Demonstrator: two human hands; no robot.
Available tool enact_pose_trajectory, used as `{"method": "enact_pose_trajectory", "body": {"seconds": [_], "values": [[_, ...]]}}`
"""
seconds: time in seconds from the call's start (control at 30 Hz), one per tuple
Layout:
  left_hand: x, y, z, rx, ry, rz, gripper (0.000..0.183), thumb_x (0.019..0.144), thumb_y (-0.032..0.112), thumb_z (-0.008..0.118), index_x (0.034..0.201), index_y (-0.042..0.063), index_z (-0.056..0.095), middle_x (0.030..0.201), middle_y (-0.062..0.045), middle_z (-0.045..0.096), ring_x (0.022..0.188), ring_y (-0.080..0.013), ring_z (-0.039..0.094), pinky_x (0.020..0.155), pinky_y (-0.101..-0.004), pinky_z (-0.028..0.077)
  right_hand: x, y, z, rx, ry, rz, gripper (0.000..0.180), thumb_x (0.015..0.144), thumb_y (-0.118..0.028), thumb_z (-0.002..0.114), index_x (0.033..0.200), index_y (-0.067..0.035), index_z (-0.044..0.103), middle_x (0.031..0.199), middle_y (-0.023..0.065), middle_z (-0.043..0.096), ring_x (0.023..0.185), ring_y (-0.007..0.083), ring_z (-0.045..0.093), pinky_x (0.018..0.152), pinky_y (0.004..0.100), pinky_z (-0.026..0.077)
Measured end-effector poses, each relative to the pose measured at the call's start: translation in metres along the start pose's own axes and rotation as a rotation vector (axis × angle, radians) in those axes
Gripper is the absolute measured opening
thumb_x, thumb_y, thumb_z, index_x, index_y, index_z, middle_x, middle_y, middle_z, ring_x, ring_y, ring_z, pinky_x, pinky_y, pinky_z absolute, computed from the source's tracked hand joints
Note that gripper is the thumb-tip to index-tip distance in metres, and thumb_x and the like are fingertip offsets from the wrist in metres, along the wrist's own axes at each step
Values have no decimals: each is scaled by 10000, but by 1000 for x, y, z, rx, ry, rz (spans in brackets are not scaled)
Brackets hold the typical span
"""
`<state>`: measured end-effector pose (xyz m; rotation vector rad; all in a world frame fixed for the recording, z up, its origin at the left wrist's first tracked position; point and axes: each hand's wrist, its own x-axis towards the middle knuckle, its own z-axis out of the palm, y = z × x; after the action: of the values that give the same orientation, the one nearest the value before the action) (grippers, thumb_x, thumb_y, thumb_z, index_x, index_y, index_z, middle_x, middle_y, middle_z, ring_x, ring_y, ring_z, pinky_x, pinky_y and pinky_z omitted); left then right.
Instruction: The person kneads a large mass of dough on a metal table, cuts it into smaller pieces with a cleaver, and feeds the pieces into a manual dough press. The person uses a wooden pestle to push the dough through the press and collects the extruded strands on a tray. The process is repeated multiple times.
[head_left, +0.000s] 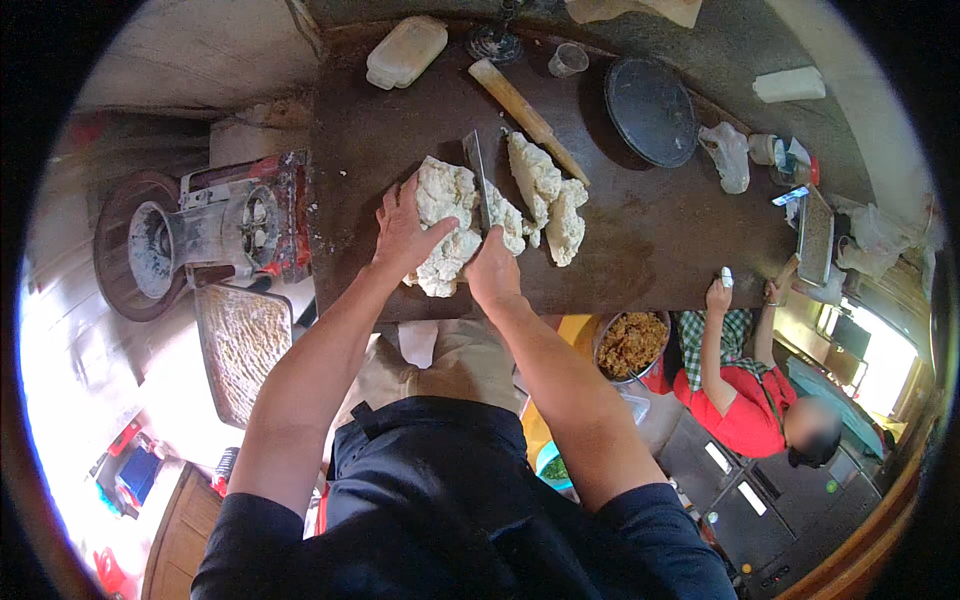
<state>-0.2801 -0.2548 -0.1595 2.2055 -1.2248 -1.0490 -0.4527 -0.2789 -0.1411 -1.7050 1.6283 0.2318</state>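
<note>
On the dark tabletop (637, 255) before me lies a large lump of rough white dough (446, 195). My left hand (409, 232) rests on its left side, thumb across the dough and fingers spread. The handle of a broad-bladed knife (477, 176) is in my right hand (493, 270); its blade stands on edge between the large lump and a smaller dough piece (504, 221). More torn dough (536, 176) lies just to the right. A wooden rolling pin (529, 116) lies slantwise behind these pieces.
A round black lid or pan (651, 112), a plastic container (407, 52) and a clear cup (568, 60) stand along the back. A metal grinding or kneading machine (217, 232) is at the left. Near the right end a person in red (742, 409) works beside a bowl of filling (632, 345).
</note>
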Motion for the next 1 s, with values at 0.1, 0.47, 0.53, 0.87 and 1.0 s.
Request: {"method": "enact_pose_trajectory", "body": {"seconds": [0.1,0.47,0.53,0.87,1.0], "values": [[4,7,-7,31,-32,-83,1170,790,572,796,1641,160,106,1654,-307,69,1509,-510,153,1211,-561,248,-9,3,-12,229,1,-10,333,960,-124,531,1213,48,399,954,368,671,938,549,655,806,599,518],[-78,5,18,-340,61,-524,1413,708,656,832,1594,-52,-10,1563,-403,212,1473,-489,264,1215,-516,273,-31,20,10,94,-8,-11,319,972,-102,473,1222,89,418,951,368,674,928,551,656,833,614,508],[-79,18,26,-632,61,-634,1338,721,534,886,1596,21,13,1542,-292,318,1388,-408,416,1096,-480,440,-19,19,13,97,82,-26,322,964,-102,472,1232,72,430,958,371,673,929,551,656,833,610,510],[-52,13,34,-635,296,-512,1095,693,291,942,1502,-21,273,1437,-223,496,1307,-300,526,1049,-402,485,-15,60,-30,-108,128,-201,195,1015,-176,500,1105,-20,426,772,301,672,743,512,668,673,622,519],[-29,-6,-3,-377,218,-295,1112,643,360,945,1493,-41,350,1412,-295,540,1330,-342,540,1117,-392,434,-26,61,-46,-71,141,-133,209,1025,-179,486,1137,-10,435,789,322,666,765,522,662,685,622,514]]}}
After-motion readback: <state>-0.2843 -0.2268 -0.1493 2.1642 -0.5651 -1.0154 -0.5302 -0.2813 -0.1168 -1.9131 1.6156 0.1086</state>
